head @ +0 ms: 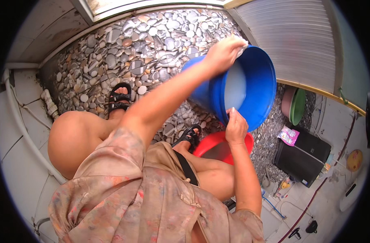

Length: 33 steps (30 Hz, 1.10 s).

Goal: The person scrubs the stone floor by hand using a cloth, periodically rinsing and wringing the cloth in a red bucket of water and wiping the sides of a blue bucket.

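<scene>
A large blue plastic bucket (259, 88) is tilted over the pebble-patterned floor, cloudy whitish liquid (235, 86) pooled inside it. At the far part of the rim is my left hand (224, 53), its fingers closed on a small white piece (241, 48) that looks like cloth. My right hand (237, 127) grips the near rim, thumb on the edge. Below the bucket, by my right foot, sits a red plastic basin (248, 141), partly hidden by my right arm and leg.
Black sandals (119, 98) are on my feet. To the right are a pink tub (287, 101) with a green basin (298, 106), a black washing machine (303, 155) and a pink-white packet (288, 135) on it. A ribbed translucent panel (288, 39) stands behind the bucket; white pipes (22, 127) line the left wall.
</scene>
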Available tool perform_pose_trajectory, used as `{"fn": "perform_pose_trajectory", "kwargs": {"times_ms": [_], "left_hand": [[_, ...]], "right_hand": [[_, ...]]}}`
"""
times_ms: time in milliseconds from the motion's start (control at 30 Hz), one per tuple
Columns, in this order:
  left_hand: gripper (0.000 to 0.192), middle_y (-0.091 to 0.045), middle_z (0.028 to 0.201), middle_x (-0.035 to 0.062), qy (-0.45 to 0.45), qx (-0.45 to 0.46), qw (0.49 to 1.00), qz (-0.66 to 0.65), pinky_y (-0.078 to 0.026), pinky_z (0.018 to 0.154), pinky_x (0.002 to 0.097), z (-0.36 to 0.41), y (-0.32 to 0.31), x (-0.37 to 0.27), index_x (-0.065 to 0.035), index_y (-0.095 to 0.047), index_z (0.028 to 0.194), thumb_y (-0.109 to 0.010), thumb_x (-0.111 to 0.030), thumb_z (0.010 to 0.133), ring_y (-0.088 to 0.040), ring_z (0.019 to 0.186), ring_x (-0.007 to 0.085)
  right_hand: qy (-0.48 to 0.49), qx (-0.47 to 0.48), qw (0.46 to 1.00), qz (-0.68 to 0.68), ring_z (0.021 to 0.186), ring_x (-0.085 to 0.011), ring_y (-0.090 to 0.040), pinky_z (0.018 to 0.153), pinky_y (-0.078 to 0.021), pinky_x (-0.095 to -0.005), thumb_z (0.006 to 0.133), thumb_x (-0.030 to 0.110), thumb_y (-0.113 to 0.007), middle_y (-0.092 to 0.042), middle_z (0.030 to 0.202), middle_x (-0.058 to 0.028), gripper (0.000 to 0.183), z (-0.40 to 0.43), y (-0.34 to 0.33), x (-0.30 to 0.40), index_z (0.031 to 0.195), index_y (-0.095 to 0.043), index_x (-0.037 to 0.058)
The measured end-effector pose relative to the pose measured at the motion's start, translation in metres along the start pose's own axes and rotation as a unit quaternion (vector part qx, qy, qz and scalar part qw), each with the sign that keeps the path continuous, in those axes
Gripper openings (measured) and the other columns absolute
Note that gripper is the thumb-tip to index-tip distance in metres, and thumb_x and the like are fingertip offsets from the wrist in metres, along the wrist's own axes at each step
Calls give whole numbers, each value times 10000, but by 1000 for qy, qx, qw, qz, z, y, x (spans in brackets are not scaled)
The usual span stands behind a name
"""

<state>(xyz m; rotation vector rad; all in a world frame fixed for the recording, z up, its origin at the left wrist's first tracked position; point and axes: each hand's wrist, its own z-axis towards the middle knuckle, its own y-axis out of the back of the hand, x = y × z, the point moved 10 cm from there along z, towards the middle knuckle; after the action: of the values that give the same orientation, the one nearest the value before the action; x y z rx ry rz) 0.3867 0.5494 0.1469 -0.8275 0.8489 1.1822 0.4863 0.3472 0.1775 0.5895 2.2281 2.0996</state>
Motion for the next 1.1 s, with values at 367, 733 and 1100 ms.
{"fn": "perform_pose_trajectory", "kwargs": {"times_ms": [367, 733, 1100], "left_hand": [[315, -619, 1219, 184, 145, -122, 970, -154, -409, 1015, 314, -58, 28, 43, 49, -583, 1200, -437, -110, 971, -579, 1144, 269], [272, -679, 1051, 72, 305, -8, 942, -143, -478, 848, 267, -119, 2, 218, -37, -634, 1194, -543, -163, 970, -616, 955, 148], [298, -679, 1154, 92, 351, -115, 925, -89, -434, 972, 282, -154, 33, 213, -38, -667, 1166, -549, -219, 961, -602, 1095, 191]], "right_hand": [[22, -6, 1000, 18, 682, -327, -610, 645, -465, -399, 1014, 261, -355, -632, 726, -141, 430, 2, -3, 7, 796, -643, 27], [12, 1, 999, 43, 616, -272, -589, 599, -454, -361, 992, 205, -360, -613, 698, -130, 401, 1, -4, 9, 772, -626, 1], [41, -3, 998, 52, 634, -281, -591, 598, -458, -357, 986, 185, -340, -613, 717, -134, 400, 8, -8, 14, 761, -607, -10]]}}
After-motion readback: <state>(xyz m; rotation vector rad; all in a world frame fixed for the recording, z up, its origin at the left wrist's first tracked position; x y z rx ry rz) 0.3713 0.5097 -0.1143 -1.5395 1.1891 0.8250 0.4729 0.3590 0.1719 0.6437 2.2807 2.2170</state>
